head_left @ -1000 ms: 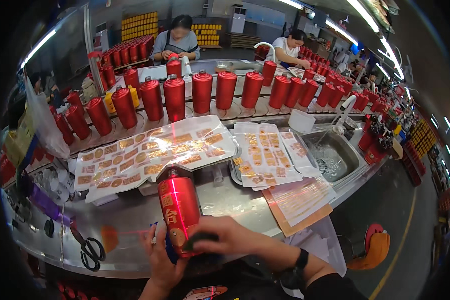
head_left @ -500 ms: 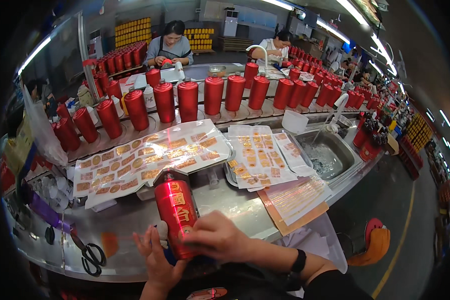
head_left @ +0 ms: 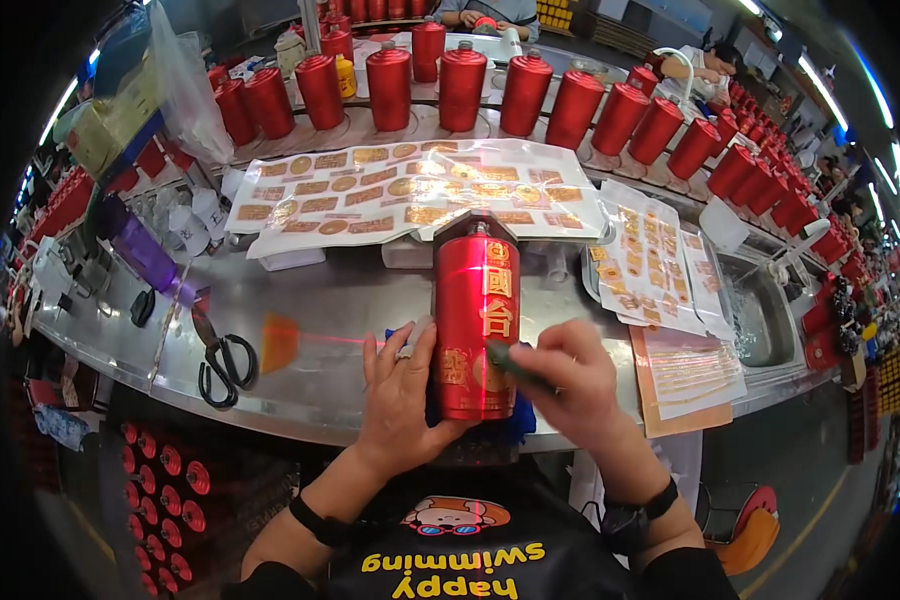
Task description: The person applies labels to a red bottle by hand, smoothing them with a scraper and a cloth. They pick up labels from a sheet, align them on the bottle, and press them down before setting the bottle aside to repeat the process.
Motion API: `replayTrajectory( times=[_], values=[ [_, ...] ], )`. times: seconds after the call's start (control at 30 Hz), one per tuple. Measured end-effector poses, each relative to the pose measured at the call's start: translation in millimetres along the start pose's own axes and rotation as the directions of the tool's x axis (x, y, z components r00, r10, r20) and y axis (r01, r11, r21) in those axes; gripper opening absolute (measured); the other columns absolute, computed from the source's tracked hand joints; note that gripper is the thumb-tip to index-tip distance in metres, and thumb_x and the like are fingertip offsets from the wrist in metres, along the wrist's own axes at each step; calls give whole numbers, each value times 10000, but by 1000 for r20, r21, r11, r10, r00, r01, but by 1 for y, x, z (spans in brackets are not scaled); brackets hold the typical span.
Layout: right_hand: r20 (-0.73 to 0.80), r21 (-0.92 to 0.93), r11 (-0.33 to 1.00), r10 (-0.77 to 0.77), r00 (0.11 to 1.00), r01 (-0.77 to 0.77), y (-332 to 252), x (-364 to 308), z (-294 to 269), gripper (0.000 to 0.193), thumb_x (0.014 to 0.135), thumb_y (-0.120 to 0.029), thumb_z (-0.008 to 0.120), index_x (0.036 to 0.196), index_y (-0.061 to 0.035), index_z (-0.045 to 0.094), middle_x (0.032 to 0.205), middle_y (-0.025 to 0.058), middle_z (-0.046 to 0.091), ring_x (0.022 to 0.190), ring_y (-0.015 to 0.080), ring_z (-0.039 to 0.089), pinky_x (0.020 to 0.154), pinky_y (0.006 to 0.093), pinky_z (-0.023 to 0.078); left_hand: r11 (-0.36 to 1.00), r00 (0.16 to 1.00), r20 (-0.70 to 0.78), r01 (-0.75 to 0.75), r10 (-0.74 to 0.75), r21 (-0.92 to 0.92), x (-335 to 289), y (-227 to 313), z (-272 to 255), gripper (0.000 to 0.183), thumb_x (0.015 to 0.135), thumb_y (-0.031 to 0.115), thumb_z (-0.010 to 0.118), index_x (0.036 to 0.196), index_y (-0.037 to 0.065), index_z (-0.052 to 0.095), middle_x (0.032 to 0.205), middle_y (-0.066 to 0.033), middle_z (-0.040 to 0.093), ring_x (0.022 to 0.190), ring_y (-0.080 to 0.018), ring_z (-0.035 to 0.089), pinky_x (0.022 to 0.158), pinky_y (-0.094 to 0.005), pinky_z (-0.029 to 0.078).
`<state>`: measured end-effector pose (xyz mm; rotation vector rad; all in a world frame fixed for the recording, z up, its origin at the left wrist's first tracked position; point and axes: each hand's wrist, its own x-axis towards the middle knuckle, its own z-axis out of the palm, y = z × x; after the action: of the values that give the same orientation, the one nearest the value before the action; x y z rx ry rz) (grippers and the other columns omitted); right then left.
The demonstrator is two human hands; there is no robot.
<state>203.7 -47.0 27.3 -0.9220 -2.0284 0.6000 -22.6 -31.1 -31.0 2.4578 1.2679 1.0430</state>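
Note:
A red bottle [head_left: 478, 310] with gold characters and emblems lies tilted in a dark angular holder [head_left: 440, 232], its base toward me. Against its lower left side rests my left hand [head_left: 398, 390], the index finger along the bottle and the thumb at its base; the other fingers are apart. My right hand [head_left: 575, 385] is closed around a dark green flat tool [head_left: 520, 366], whose tip meets the bottle's lower front by a round gold emblem. Blue cloth [head_left: 522, 425] shows under the base. Sheets of gold stickers [head_left: 370, 190] lie just beyond the bottle.
Black-handled scissors [head_left: 228, 365] and a purple bottle [head_left: 138, 243] are on the metal bench at left. Red bottles [head_left: 462, 88] line the conveyor behind. More sticker sheets [head_left: 660, 255] and a sink [head_left: 765, 320] stand to the right. Two people work across the conveyor.
My view has tilted down and turned left, so the bench and bottle show more upright. My left hand has settled closer against the bottle. The tool in my right hand shows more plainly.

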Motion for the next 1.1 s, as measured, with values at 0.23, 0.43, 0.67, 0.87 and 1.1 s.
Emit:
replayTrajectory(
  times=[0.23,0.43,0.67,0.87,1.1],
  values=[
    [-220,-128,986,78,972,-108,1,11,0,274,727,-75,790,975,-58,676,815,85,586,769,258,602,683,359,485,1000,1000,15,-12,12,5,1,3,-3,1023,730,540,744,1447,-52,318,1136,-217,599,1278,-396,413,1097,-635,124],
    [87,13,996,-85,993,84,-17,5,-3,309,695,-66,808,980,-70,688,821,82,587,749,243,604,638,339,484,1000,999,38,0,-1,18,1,5,-5,1036,724,520,753,1451,-63,301,1048,-194,616,1266,-405,416,1094,-632,132],
    [-255,237,926,351,901,-294,14,-13,12,178,873,-136,721,956,6,653,788,45,585,677,95,551,580,232,430,929,932,-97,-330,349,170,-9,2,-3,502,823,288,693,1306,219,576,1069,12,700,1292,-258,463,1163,-598,103],
    [-222,404,819,519,825,-407,14,-12,16,201,916,-185,689,958,0,624,765,11,617,687,53,538,599,219,436,825,836,-34,-534,548,182,-7,-12,-10,392,838,303,690,1213,213,622,1202,25,629,1237,-213,478,1164,-595,125],
    [-207,455,781,560,802,-428,15,-12,17,213,917,-194,688,970,0,618,777,13,634,696,51,547,616,218,453,779,776,81,-627,625,2,26,-30,-21,494,872,455,610,1299,210,593,1048,40,695,1247,-197,473,1181,-544,114]
  ],
)
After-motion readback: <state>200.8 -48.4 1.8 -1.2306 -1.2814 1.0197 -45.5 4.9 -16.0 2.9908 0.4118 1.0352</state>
